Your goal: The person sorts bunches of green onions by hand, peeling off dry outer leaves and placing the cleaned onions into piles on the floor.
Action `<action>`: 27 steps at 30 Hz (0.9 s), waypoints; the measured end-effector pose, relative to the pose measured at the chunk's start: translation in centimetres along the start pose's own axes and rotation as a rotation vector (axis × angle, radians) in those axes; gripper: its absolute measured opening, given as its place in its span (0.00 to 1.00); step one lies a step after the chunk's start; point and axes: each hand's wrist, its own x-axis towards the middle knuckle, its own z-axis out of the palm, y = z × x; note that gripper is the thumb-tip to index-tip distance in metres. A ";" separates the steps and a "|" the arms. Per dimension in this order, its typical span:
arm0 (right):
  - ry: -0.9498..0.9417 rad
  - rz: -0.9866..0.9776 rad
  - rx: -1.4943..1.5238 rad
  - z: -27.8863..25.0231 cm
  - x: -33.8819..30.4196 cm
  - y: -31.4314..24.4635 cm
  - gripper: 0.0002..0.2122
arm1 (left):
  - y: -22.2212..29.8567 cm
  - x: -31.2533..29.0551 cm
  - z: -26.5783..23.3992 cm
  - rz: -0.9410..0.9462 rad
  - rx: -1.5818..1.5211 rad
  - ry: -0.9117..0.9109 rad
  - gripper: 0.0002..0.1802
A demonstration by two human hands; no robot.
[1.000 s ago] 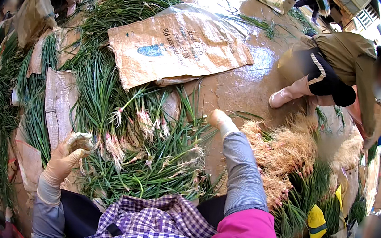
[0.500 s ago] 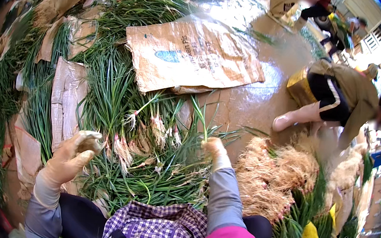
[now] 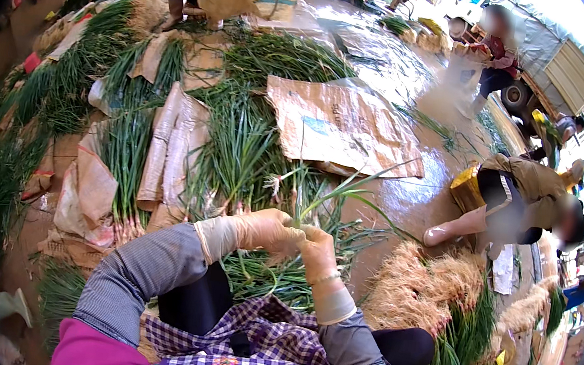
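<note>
My gloved hands meet in front of my lap around a green onion (image 3: 338, 194), whose long leaves rise between them and fan out to the right. My right hand (image 3: 318, 255) is closed round its stalk. My left hand (image 3: 264, 230) is closed too, its fingers pressed against the lower part of the same plant. The bulb end is mostly hidden by my fingers. Beneath and beyond my hands lie loose green onions (image 3: 262, 275). A row of green onions (image 3: 241, 151) with white bulbs toward me lies just beyond.
A flattened woven sack (image 3: 342, 127) covers leaves ahead; a folded sack (image 3: 174, 146) lies left. At right is a pile of green onions with bushy roots (image 3: 425, 283). A bent-over co-worker (image 3: 516, 195) in light boots is beyond it. Other people and a truck (image 3: 561, 70) are farther back.
My left hand has swung right from the left side, closing beside the right hand at the green onion. The leaves now lean right. The whole view has shifted, showing more background.
</note>
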 end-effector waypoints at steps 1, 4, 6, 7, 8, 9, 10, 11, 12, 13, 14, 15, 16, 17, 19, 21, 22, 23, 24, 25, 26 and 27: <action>-0.054 -0.057 -0.066 0.6 0.2 -0.6 0.07 | 0.0 -0.8 -0.5 0.043 -0.085 0.025 0.16; -0.339 -0.123 -0.164 1.5 1.7 -2.1 0.11 | -0.7 -2.3 -3.2 0.120 -0.281 0.084 0.11; -0.333 -0.041 0.170 1.5 3.6 -0.8 0.16 | -1.0 -3.5 -4.7 0.106 -0.472 0.094 0.10; -0.436 0.034 0.369 1.7 4.6 0.3 0.20 | -1.3 -3.8 -5.6 0.077 -0.571 0.105 0.11; -0.498 0.260 0.373 1.4 6.5 3.2 0.23 | -2.3 -3.7 -6.8 0.087 -0.624 0.050 0.12; -0.670 0.289 0.650 1.2 8.6 6.1 0.23 | -3.2 -2.5 -7.7 0.110 -0.682 -0.042 0.12; -0.842 0.318 0.945 2.3 10.3 8.4 0.24 | -4.0 -1.6 -8.5 0.125 -0.738 -0.123 0.13; -0.641 0.305 1.017 5.2 11.1 8.7 0.23 | -5.0 -1.9 -9.3 0.103 -0.757 -0.084 0.14; -0.424 0.293 1.061 7.0 11.7 7.7 0.21 | -6.1 -1.8 -10.1 0.092 -0.763 -0.081 0.14; -0.418 0.259 1.045 7.5 12.9 7.4 0.21 | -7.0 -1.4 -10.9 0.086 -0.765 -0.093 0.14; -0.409 0.224 1.027 7.8 14.2 7.3 0.20 | -7.7 -0.8 -11.6 0.080 -0.768 -0.109 0.14; -0.375 0.253 1.019 8.7 15.0 7.7 0.20 | -7.9 -0.7 -11.7 0.065 -0.796 -0.014 0.15; -0.416 0.256 0.981 9.1 16.0 8.7 0.22 | -9.1 -0.1 -12.5 0.089 -0.909 -0.129 0.16; -0.499 0.266 0.980 9.5 16.7 9.5 0.24 | -10.5 0.2 -13.4 0.118 -1.022 -0.245 0.16; -0.551 0.267 0.854 10.6 17.4 10.8 0.31 | -13.2 1.2 -13.9 0.149 -1.236 -0.384 0.18; -0.591 0.316 0.859 10.5 17.9 12.0 0.35 | -14.8 2.3 -14.4 0.164 -1.386 -0.449 0.16; -0.614 0.315 0.887 10.4 18.2 13.0 0.35 | -15.7 2.9 -14.7 0.177 -1.430 -0.461 0.16; -0.670 0.327 0.927 10.1 18.5 13.6 0.35 | -16.5 3.3 -14.9 0.187 -1.487 -0.510 0.15; -0.626 0.381 0.932 10.0 18.4 14.9 0.31 | -17.3 3.4 -14.9 0.177 -1.544 -0.508 0.15; -0.559 0.375 0.919 10.3 18.3 16.1 0.28 | -17.8 3.7 -15.2 0.214 -1.566 -0.506 0.15; -0.494 0.368 0.905 10.9 18.2 17.3 0.25 | -18.3 4.2 -15.5 0.250 -1.587 -0.502 0.15; -0.404 0.381 0.919 11.9 18.2 17.8 0.19 | -18.8 4.2 -16.2 0.250 -1.576 -0.476 0.15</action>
